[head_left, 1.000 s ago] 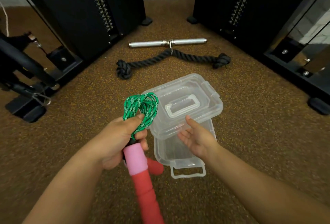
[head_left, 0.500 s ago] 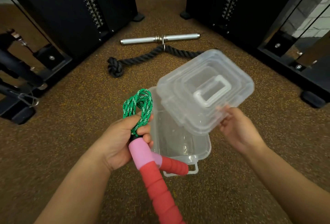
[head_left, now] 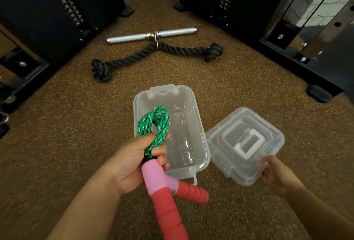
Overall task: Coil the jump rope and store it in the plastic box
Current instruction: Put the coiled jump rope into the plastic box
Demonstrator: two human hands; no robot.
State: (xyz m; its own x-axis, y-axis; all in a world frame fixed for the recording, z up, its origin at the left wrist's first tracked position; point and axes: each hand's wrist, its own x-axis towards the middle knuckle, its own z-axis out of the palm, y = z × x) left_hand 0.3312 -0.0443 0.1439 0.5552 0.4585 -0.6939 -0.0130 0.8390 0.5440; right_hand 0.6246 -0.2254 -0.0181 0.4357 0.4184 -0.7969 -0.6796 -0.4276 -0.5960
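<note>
While the left hand (head_left: 134, 163) grips the coiled rope (head_left: 154, 125) and its handles (head_left: 166, 201) over the open box (head_left: 193, 105) on the floor, the right hand's (head_left: 277, 176) fingers hold the lid (head_left: 245, 144) beside it.

Even, fairly bright indoor light falls from above; shadows on the floor (head_left: 57, 144) are soft. Small glints show on the clear plastic box (head_left: 199, 125). Wide-angle bending bows the edges; the right hand (head_left: 275, 174) is slightly motion-blurred.
</note>
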